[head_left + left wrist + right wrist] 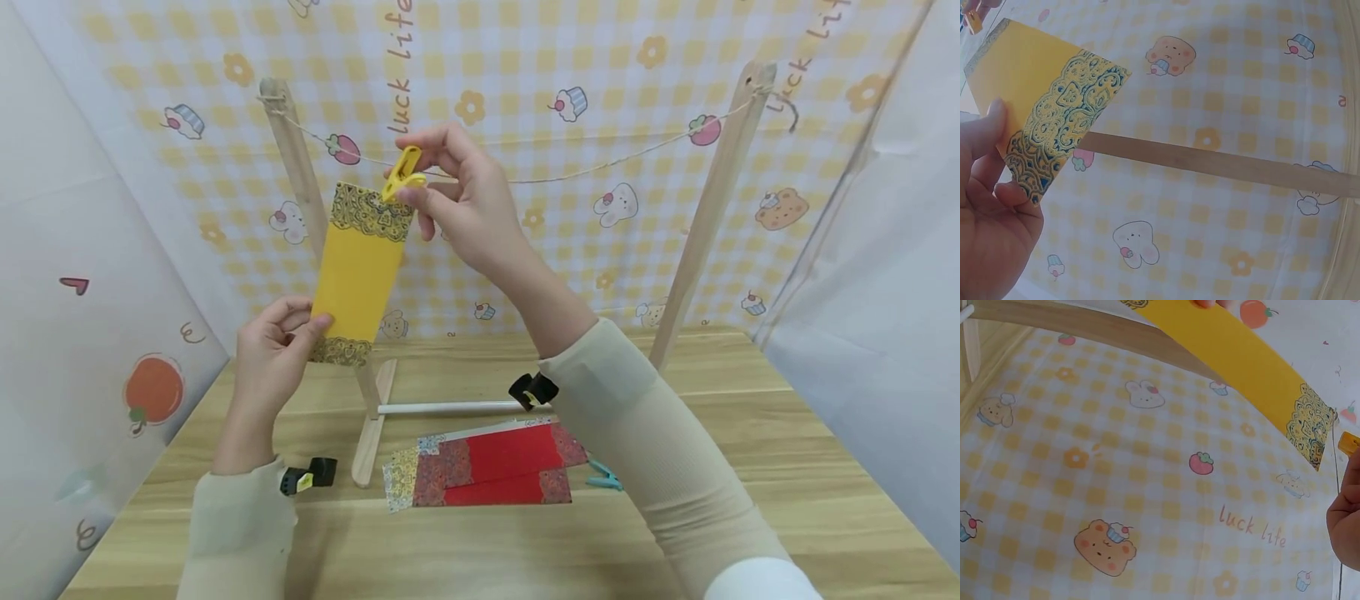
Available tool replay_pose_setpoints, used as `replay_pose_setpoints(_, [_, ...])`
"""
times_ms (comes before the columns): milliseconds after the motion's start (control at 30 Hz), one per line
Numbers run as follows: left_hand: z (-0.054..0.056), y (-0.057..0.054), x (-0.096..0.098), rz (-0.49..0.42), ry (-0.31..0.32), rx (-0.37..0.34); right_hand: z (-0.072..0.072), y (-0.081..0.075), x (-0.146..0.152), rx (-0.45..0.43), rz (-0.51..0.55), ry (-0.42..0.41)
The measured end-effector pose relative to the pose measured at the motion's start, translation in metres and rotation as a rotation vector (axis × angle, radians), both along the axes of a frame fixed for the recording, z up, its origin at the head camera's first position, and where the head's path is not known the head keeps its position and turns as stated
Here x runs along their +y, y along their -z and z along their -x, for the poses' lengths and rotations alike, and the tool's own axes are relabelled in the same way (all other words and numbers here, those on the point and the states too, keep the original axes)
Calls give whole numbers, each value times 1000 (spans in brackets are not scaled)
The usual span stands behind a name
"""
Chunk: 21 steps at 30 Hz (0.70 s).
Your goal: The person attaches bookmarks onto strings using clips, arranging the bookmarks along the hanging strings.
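A yellow paper card (360, 279) with dark lace-patterned ends hangs upright, slightly tilted, before the left part of a thin string (600, 171). My left hand (273, 350) pinches its lower left edge, thumb (997, 122) on the near face. Up at the card's top edge, my right hand (465, 196) pinches a yellow clothespin (403, 175) between thumb and fingers. From the right wrist, the clothespin (1350, 442) appears beside the string, a small gap away from the card's patterned end (1311, 425). Whether its jaws touch the string cannot be told.
Wooden posts stand left (296, 158) and right (708, 217), holding the string's ends. A white rod (450, 408) meets the left wooden foot (374, 433). Several patterned cards, red ones (510, 467) on top, lie on the table beside a teal clothespin (603, 477). Checked cloth (570, 242) hangs behind.
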<state>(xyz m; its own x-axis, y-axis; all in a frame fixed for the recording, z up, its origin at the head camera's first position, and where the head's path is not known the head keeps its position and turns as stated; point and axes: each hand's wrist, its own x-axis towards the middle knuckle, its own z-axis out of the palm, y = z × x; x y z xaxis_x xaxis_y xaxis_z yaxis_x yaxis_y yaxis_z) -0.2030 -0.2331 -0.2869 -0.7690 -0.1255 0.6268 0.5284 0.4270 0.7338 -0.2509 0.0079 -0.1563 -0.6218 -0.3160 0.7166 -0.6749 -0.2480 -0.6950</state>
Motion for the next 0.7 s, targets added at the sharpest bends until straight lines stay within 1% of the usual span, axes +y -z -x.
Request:
replay_pose_setpoints(133, [3,-2,2,-58,8,20,2,-5,-5,12,6,19])
replay_pose_setpoints(233, [6,-4,4,-94,34,40,3,-11,-10,12,11,78])
replay_pose_setpoints(367, [9,-6,4,-108,55,53,5,-20,-15,-12,31,148])
replay_pose_setpoints(433, [10,-6,4,-113,63,57,7,-23,-17,-5,36,175])
replay_pose_setpoints(600, [12,-6,5,-122,73,63,11,-29,-22,19,54,201])
replay_pose_setpoints(700, [12,-5,6,-118,69,67,12,-34,-26,-21,47,212])
